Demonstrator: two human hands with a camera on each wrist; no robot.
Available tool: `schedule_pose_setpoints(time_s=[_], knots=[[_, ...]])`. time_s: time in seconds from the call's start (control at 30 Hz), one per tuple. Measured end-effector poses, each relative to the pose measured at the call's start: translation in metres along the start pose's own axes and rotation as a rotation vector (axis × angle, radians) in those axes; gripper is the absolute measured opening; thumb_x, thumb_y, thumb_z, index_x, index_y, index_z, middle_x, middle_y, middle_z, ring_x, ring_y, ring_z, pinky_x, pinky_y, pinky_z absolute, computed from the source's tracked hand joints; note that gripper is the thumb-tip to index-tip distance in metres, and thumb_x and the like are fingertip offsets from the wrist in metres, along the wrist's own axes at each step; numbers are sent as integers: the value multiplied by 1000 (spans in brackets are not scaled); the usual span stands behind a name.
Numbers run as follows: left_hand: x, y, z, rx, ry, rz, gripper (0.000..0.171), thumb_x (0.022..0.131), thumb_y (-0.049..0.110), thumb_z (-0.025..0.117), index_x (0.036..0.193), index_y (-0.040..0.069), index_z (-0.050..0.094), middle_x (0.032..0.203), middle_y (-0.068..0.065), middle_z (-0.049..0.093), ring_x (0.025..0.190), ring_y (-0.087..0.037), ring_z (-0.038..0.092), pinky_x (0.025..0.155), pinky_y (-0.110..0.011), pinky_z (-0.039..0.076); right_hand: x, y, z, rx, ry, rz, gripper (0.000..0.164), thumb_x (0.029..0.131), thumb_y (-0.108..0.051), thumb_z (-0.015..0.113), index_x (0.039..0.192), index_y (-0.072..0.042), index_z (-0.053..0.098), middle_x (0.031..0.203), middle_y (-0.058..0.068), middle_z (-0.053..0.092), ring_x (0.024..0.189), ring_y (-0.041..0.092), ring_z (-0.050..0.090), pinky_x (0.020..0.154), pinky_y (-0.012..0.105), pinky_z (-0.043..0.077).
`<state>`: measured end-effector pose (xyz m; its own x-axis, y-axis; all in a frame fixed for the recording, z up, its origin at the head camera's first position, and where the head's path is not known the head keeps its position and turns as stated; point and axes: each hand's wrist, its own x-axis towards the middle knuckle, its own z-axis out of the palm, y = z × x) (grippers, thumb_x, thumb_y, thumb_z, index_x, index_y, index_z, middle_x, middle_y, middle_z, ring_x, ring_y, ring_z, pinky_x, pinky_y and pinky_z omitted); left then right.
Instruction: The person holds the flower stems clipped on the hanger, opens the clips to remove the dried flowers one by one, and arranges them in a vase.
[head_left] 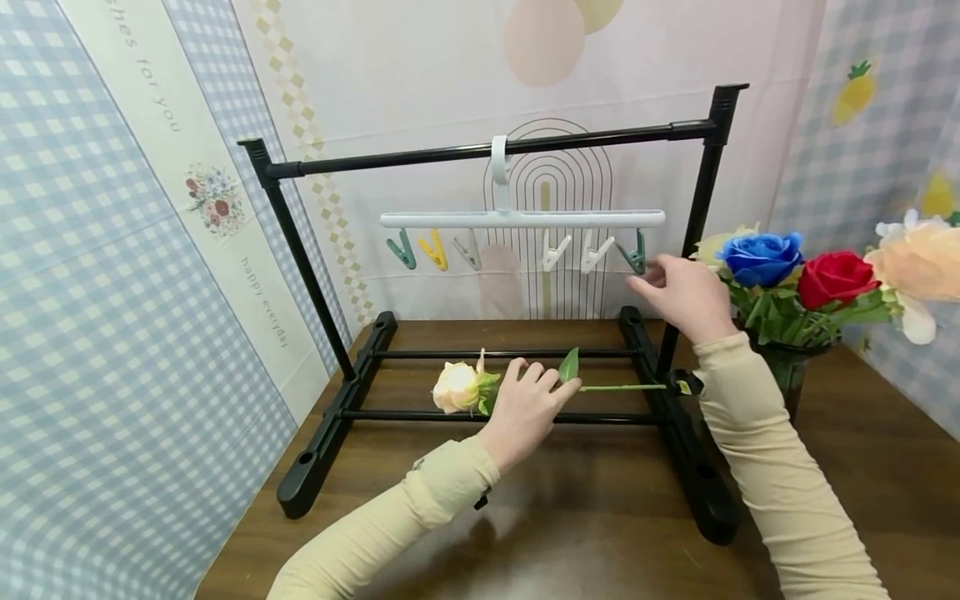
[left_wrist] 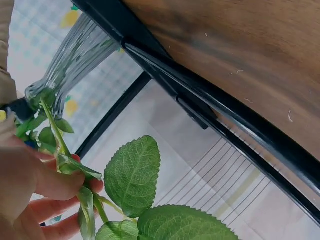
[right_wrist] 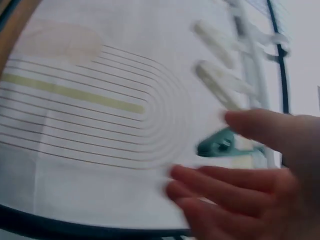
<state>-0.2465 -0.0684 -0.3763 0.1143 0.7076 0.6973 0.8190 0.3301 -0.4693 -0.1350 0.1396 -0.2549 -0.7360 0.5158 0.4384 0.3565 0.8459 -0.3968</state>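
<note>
A cream rose lies sideways above the rack's lower bars, its bloom to the left. My left hand grips its green stem. In the left wrist view, thumb and fingers pinch that stem beside serrated green leaves. Higher up, my right hand is at the rightmost dark green clip of the white hanger. The right wrist view, blurred, has the thumb and fingers spread apart with the green clip between them; whether they touch it I cannot tell.
The hanger hooks over the top bar of a black rack. More clips hang along it: green, yellow, grey and white. At right, a glass vase holds blue, red and peach roses on the wooden table.
</note>
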Motion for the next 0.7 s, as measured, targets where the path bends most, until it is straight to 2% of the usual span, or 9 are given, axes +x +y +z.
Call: schedule_pose_setpoints(time_s=[0.07, 0.13, 0.33, 0.4, 0.47, 0.57, 0.7], knots=[[0, -1, 0, -9, 1, -5, 29, 84, 17, 68, 106, 35, 70, 85, 11, 64, 80, -11, 58, 87, -33, 44, -8, 2, -5, -33, -83, -9, 51, 97, -40, 55, 120, 4, 63, 112, 25, 68, 98, 42, 65, 77, 54, 51], [1, -1, -1, -11, 7, -6, 29, 84, 17, 69, 106, 35, 70, 86, 11, 64, 80, -11, 59, 87, -33, 44, -17, 2, -7, -40, -132, -46, 48, 97, -40, 54, 115, 3, 66, 110, 25, 69, 96, 41, 66, 78, 54, 51], [1, -2, -1, -10, 14, -8, 27, 85, 19, 69, 107, 36, 70, 87, 10, 64, 81, -11, 60, 87, -34, 45, -49, -6, 5, 6, -147, -178, 42, 97, -34, 58, 117, 2, 65, 103, 21, 72, 92, 35, 69, 80, 52, 52], [1, -3, -1, -10, 11, -11, 27, 85, 20, 69, 107, 36, 70, 87, 10, 64, 81, -11, 60, 87, -34, 45, -59, -8, 16, 6, -120, -251, 38, 95, -28, 62, 118, 2, 64, 105, 20, 72, 94, 34, 69, 81, 52, 52], [0, -3, -1, -8, 10, -12, 27, 83, 20, 71, 106, 35, 70, 86, 9, 65, 81, -11, 60, 87, -33, 45, -68, -11, 31, -11, -64, -360, 33, 91, -20, 67, 117, 1, 65, 105, 18, 72, 94, 33, 69, 80, 49, 54], [-2, -3, -1, -2, 5, -10, 30, 80, 18, 73, 105, 34, 70, 86, 8, 65, 80, -11, 60, 86, -33, 45, -83, -14, 56, -63, 65, -557, 30, 82, -11, 75, 109, -2, 69, 100, 13, 72, 88, 26, 69, 71, 40, 57], [-6, -3, -2, -4, -15, -9, 32, 75, 18, 76, 104, 32, 71, 87, 8, 66, 81, -12, 60, 88, -34, 44, -97, -17, 80, -176, 200, -726, 27, 72, -4, 81, 96, -5, 70, 83, 6, 67, 71, 18, 65, 56, 30, 53]])
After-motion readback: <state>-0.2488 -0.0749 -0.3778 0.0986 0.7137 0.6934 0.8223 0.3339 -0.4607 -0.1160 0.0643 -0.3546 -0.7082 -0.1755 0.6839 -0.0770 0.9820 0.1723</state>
